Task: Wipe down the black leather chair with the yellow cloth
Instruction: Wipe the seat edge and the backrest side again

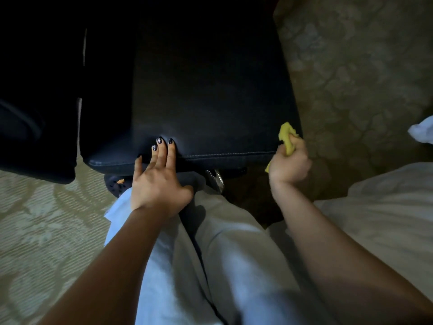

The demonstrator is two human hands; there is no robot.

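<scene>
One chair (210,90); one yellow cloth (287,139); two hands.

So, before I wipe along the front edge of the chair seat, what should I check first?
1. Grip: the right hand holds the yellow cloth bunched: ok.
2. Contact: cloth pressed on the black leather chair at its right front corner: cannot tell.
3. Support: the left hand steadies the seat, fingers straight: ok.
4. Path: front edge free for a leftward stroke: not ok, the fingers lie across it.
5. Dirt left on the leather: cannot tell, too dark.
</scene>
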